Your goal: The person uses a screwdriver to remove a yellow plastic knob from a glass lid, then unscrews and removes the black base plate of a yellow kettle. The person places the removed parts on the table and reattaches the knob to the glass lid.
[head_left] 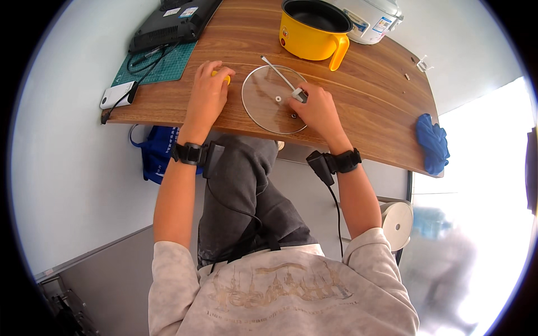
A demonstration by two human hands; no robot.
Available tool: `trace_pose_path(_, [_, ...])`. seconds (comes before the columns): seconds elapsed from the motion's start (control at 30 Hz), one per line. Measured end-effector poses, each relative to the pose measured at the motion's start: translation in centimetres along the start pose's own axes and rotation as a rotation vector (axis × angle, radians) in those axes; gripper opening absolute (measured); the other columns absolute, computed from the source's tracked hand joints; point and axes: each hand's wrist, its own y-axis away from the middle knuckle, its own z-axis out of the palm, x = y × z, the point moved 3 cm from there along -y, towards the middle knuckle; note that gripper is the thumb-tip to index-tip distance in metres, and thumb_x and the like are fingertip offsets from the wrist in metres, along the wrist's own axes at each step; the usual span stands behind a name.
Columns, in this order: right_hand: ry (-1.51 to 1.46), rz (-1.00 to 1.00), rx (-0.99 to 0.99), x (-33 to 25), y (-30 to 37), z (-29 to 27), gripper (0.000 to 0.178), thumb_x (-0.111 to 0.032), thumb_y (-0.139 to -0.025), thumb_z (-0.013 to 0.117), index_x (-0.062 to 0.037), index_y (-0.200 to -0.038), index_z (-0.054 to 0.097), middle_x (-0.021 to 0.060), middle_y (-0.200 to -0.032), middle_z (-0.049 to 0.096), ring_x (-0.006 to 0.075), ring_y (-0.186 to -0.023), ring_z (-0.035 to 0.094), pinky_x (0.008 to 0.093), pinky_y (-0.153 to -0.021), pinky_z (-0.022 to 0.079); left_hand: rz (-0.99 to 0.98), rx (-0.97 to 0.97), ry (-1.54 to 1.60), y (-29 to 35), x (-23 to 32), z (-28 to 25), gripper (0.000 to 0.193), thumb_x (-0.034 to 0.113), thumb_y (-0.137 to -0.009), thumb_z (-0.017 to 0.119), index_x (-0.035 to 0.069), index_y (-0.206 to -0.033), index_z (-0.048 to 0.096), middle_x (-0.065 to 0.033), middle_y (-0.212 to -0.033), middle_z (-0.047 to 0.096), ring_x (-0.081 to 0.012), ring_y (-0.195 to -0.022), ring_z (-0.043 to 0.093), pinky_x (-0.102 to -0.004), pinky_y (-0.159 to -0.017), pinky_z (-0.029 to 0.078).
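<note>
A round glass lid [269, 103] lies flat on the wooden table [358, 106] in front of me, with a small hole at its centre. My right hand [316, 109] rests on the lid's right edge and grips a screwdriver [283, 78] by its handle, the thin shaft lying across the glass toward the far left. My left hand [210, 89] sits to the left of the lid, fingers closed over a small yellow part [226, 75] that mostly hides under them. A small dark screw-like piece [293, 116] lies on the glass near my right hand.
A yellow electric pot [311, 33] with a handle stands beyond the lid, a white appliance [372, 19] behind it. At the far left are a black device [168, 25], a green cutting mat [162, 64] and a white phone [117, 94]. A blue cloth [432, 143] lies at the right edge.
</note>
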Motion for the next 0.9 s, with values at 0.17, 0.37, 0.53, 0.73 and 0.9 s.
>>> trace_pose_path(0.17, [-0.149,0.024,0.011,0.4,-0.1,0.0,0.024,-0.019,-0.076,0.068,-0.0021,-0.094,0.069,0.0209,-0.083,0.069,0.0423,-0.083,0.066,0.0468,-0.075,0.053,-0.438,-0.131,0.453,1.1,2.0,-0.5,0.02,0.011,-0.095,0.062,0.005,-0.114,0.061,-0.0113,-0.113,0.065,-0.0249,-0.1,0.065,-0.033,-0.086,0.054])
trace_pose_path(0.37, [-0.06,0.032,-0.025,0.3,-0.2,-0.1,0.023,-0.021,-0.076,0.067,-0.0035,-0.091,0.07,0.0205,-0.082,0.069,0.0424,-0.082,0.066,0.0469,-0.074,0.053,-0.996,-0.364,1.306,1.8,3.9,1.4,0.037,0.027,-0.099,0.062,0.003,-0.125,0.051,-0.0143,-0.111,0.067,-0.0213,-0.1,0.068,-0.0312,-0.086,0.056])
trace_pose_path(0.53, [-0.031,0.001,-0.008,0.4,0.2,-0.1,0.023,-0.024,-0.077,0.066,-0.0046,-0.089,0.07,0.0199,-0.082,0.07,0.0419,-0.082,0.066,0.0472,-0.073,0.053,-0.969,-0.489,1.456,0.7,4.6,2.9,0.031,0.027,-0.1,0.061,0.006,-0.122,0.053,-0.0207,-0.119,0.066,-0.0286,-0.11,0.068,-0.0341,-0.092,0.056])
trace_pose_path(0.73, [-0.112,0.033,-0.07,0.4,0.4,-0.7,0.022,-0.027,-0.079,0.066,-0.0071,-0.089,0.071,0.0178,-0.082,0.07,0.0407,-0.082,0.066,0.0466,-0.073,0.053,-1.005,-0.606,1.664,0.5,5.4,2.6,0.008,0.019,-0.1,0.055,0.013,-0.104,0.052,-0.0237,-0.122,0.065,-0.0337,-0.115,0.066,-0.035,-0.093,0.056])
trace_pose_path(0.9, [-0.042,0.009,-0.043,0.5,0.6,-0.4,0.023,-0.028,-0.081,0.066,-0.0084,-0.091,0.071,0.0176,-0.082,0.07,0.0402,-0.083,0.066,0.0471,-0.073,0.053,-1.011,-0.554,1.624,0.9,5.3,3.0,0.004,0.017,-0.101,0.053,0.013,-0.102,0.051,-0.0237,-0.121,0.066,-0.0335,-0.115,0.066,-0.0342,-0.091,0.056])
